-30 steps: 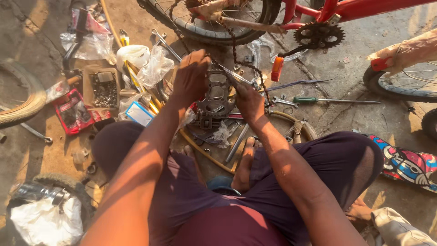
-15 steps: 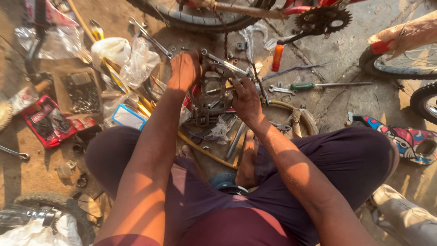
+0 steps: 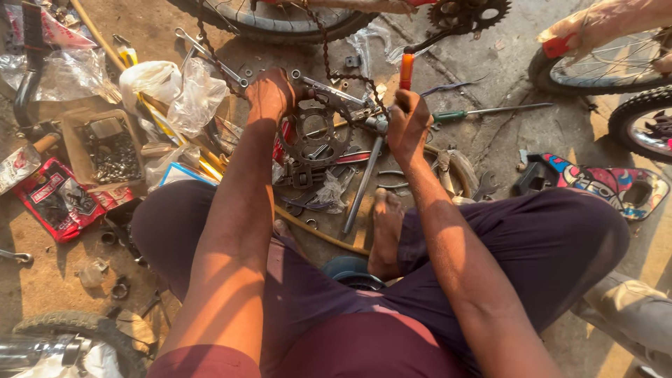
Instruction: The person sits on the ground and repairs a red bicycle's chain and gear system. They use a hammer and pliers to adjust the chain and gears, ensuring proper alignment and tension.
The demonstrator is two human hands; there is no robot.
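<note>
Your right hand (image 3: 408,124) now grips the orange-handled tool (image 3: 406,71) upright (apparently a screwdriver); your left hand (image 3: 269,94) stays clenched on the chainring (image 3: 315,133), steadying it.

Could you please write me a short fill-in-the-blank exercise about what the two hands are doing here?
1. The right hand grips a tool with an ___ handle.
2. The left hand rests on a toothed metal ___.
3. A screwdriver with a ___ handle lies on the ground beyond the right hand.

Missing words: orange; chainring; green
</note>
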